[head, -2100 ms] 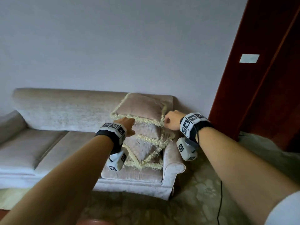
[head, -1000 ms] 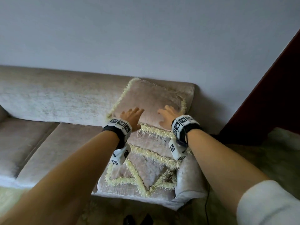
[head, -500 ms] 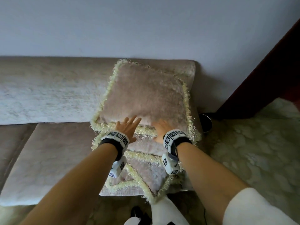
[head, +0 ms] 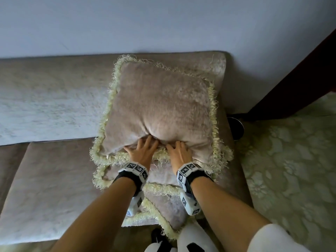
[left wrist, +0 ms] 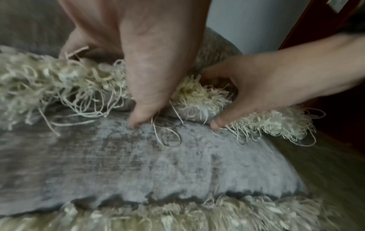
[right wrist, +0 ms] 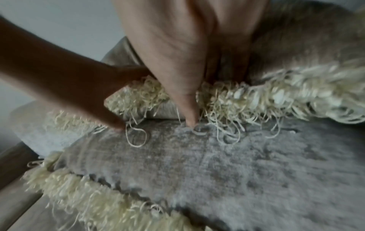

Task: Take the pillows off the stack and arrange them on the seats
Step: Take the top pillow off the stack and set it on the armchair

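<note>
Both arms fwd, left hand (head: 141, 150) & right hand (head: 179, 153) pinching top pillow (head: 160, 108) edge

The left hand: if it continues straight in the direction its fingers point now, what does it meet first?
Probably more of the top pillow: the left hand already grips its near fringed edge, fingers pointing away into its body. Beyond lies the sofa backrest; depth there is unclear.

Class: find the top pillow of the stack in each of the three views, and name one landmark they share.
Head: top pillow, centre, both hands at its near edge.
Left wrist: its fringed edge, upper left.
Right wrist: its fringed edge, upper right.
Shared landmark: the pillow beneath.
</note>
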Demonstrator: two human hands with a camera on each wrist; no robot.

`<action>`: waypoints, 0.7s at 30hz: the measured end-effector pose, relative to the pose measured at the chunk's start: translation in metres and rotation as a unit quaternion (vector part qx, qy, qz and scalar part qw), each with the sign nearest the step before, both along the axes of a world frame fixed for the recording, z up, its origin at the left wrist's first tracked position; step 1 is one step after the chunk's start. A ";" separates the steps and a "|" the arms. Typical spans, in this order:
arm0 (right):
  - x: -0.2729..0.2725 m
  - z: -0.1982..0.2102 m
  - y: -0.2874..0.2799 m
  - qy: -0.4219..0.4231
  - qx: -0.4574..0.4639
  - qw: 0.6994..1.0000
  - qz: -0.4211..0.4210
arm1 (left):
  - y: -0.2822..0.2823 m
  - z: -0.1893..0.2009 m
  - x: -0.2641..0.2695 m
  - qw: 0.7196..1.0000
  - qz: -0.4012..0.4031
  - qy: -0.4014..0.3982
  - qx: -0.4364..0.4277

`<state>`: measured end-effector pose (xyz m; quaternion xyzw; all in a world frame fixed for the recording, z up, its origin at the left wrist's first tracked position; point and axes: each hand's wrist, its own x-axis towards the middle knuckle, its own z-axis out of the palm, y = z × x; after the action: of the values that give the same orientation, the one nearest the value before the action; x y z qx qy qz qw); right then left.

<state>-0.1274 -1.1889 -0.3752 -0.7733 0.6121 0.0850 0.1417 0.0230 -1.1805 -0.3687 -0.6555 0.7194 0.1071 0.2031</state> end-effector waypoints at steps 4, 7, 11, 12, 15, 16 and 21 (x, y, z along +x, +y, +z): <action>0.009 0.006 0.000 -0.017 -0.012 0.999 -0.028 | 0.007 0.001 0.000 0.999 -0.015 -0.017 -0.030; 0.006 0.023 -0.004 -0.045 -0.011 0.999 -0.022 | 0.013 0.007 0.004 0.997 -0.023 -0.001 -0.068; 0.002 0.048 0.005 -0.077 0.006 0.996 -0.038 | 0.023 0.022 0.005 0.993 -0.021 0.012 -0.115; 0.001 0.055 0.009 -0.089 0.013 0.995 -0.046 | 0.025 0.029 0.003 0.992 -0.024 0.014 -0.125; -0.001 0.080 0.021 -0.137 0.001 0.989 -0.060 | 0.030 0.062 -0.003 0.984 -0.048 0.005 -0.173; -0.001 0.090 0.025 -0.152 -0.012 0.986 -0.061 | 0.031 0.074 -0.004 0.981 -0.053 -0.002 -0.185; -0.001 0.153 0.034 -0.194 -0.131 0.969 -0.075 | 0.034 0.138 -0.002 0.969 -0.048 -0.012 -0.242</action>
<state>-0.1286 -1.1547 -0.2218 -0.7386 0.6351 -0.1586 0.1610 0.0212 -1.1462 -0.2308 -0.6507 0.7524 -0.0879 0.0516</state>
